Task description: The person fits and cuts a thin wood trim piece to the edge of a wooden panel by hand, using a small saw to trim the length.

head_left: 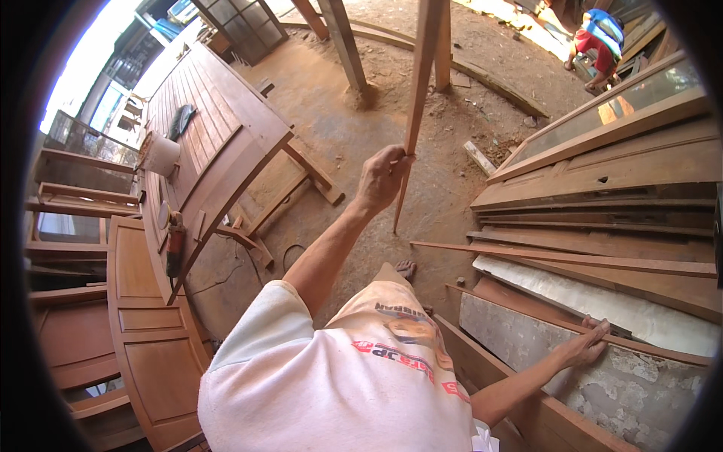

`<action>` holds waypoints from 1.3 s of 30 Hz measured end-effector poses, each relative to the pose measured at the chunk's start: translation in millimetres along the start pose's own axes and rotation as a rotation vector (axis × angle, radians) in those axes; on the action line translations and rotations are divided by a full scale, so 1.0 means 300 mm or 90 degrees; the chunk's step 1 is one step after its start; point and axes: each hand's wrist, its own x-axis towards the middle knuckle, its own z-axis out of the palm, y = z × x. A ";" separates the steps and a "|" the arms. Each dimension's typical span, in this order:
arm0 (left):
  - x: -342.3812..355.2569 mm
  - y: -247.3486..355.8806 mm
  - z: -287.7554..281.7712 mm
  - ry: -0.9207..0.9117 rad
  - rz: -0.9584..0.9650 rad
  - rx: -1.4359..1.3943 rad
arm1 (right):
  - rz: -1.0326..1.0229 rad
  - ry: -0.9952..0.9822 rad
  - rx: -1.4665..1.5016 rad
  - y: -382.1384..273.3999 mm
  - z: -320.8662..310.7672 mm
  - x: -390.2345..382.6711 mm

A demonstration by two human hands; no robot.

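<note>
My left hand (382, 177) is closed around a long, narrow wooden batten (422, 83). The batten stands nearly upright, its lower end close to the floor in front of me. Off to the right, my right hand (586, 348) has its fingers wrapped over the edge of a thin brown wooden strip (520, 305). That strip lies along a grey, patchy slab (527, 343). Just beyond it is a whitish board (572, 294), with another slim wooden strip (557, 254) lying above. My right thumb's grip is partly hidden.
Wooden door panels (602, 177) are stacked at right. On the left, a plank-topped workbench (218, 143) carries a white bucket (160, 154) and a power tool (175, 245). A panelled door (151, 324) leans nearby. Posts (343, 45) rise ahead; a person (599, 41) bends down at far right.
</note>
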 end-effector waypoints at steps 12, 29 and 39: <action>0.097 -0.079 -0.065 0.081 -0.031 -0.023 | 0.064 0.081 -0.067 -0.031 0.057 -0.004; 0.246 -0.272 -0.282 0.122 -0.024 0.000 | -0.179 0.287 -0.465 0.082 0.116 -0.119; 0.369 -0.448 -0.559 0.138 -0.175 -0.081 | -0.353 0.325 -0.252 -0.312 0.477 -0.221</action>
